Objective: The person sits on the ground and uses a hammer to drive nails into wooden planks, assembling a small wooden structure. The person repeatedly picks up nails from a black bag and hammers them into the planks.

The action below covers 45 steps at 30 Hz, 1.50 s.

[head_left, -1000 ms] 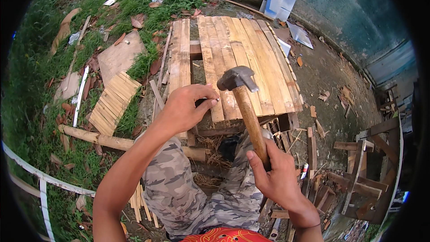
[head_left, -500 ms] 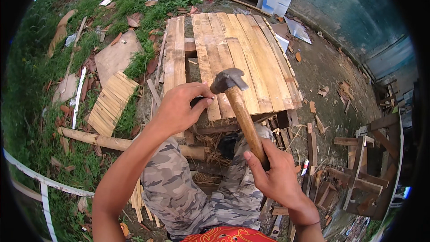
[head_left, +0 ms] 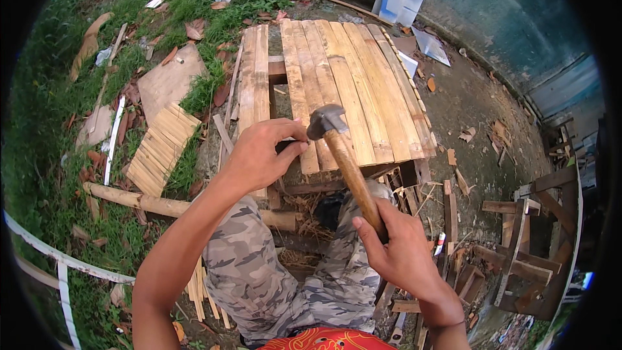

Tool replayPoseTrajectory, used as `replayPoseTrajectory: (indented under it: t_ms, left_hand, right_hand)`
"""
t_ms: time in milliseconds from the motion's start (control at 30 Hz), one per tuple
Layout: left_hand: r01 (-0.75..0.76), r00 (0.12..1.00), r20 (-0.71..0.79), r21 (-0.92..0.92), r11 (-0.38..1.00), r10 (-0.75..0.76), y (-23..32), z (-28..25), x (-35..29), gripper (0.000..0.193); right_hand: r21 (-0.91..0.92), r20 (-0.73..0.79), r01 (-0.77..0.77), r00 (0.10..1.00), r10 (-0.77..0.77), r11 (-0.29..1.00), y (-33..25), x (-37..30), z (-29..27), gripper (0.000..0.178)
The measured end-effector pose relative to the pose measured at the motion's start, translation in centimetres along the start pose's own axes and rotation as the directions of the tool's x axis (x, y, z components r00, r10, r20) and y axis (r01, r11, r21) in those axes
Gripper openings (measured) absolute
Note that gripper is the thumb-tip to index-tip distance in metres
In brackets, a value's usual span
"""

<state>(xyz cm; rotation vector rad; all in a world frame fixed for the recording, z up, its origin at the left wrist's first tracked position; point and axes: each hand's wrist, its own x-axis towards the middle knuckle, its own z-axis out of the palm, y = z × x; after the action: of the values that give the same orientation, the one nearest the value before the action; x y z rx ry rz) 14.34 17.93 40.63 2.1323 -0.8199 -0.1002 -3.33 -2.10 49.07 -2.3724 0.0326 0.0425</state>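
My right hand (head_left: pixel 405 249) is wrapped round the lower end of the wooden handle of a claw hammer (head_left: pixel 350 172). The hammer's dark metal head hangs just right of the fingertips of my left hand (head_left: pixel 269 149). That hand is closed in a pinch over the near end of a wooden slat; whatever sits between thumb and forefinger is too small to make out. Below both hands lies a low platform of light wooden slats (head_left: pixel 350 84) set side by side. A gap runs between its two leftmost slats and the others, with a crosspiece (head_left: pixel 277 67) showing in it.
Left of the platform, a bundle of narrow slats (head_left: pixel 163 149), a flat board (head_left: pixel 172 78) and a bamboo pole (head_left: pixel 155 203) lie on grass. Wooden frames (head_left: pixel 525 246) and scrap pieces stand at the right, before a bluish wall (head_left: pixel 499 19). My camouflage-clad legs (head_left: pixel 249 259) flank the near edge.
The hammer head has dipped slightly and shifted a little left, its head turned a bit. My left hand keeps its pinch in nearly the same place.
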Motion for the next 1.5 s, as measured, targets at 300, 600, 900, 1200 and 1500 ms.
replayPoseTrajectory:
  t_ms: [300, 600, 900, 1200, 1500]
  left_hand:
    - [-0.010, 1.000, -0.025, -0.015, 1.000, 0.009, -0.2, 0.1, -0.1, 0.014]
    - [0.039, 0.999, 0.009, -0.014, 0.999, -0.039, 0.1, -0.1, 0.1, 0.013]
    - [-0.004, 1.000, 0.008, -0.037, 0.999, 0.004, -0.2, -0.1, 0.3, 0.012]
    - [0.044, 0.999, 0.028, -0.139, 0.989, -0.041, -0.1, -0.4, 0.0, 0.016]
    - [0.071, 0.997, -0.010, -0.178, 0.981, -0.074, -0.1, -0.1, 0.2, 0.018]
  right_hand:
    - [0.038, -0.065, 0.011, 0.998, -0.008, 0.999, -0.4, -0.1, 0.1, 0.029]
    - [0.045, 0.010, -0.006, 1.000, 0.006, 0.999, -0.3, 0.1, -0.2, 0.029]
    - [-0.070, 0.148, -0.091, 0.984, 0.101, 0.993, 0.1, 0.2, -0.4, 0.027]
    - [0.015, -0.112, -0.112, 0.987, 0.113, 0.994, 0.0, -1.3, -0.8, 0.026]
    - [0.060, 0.010, -0.095, 0.996, 0.094, 0.994, -0.3, -0.1, -0.1, 0.028]
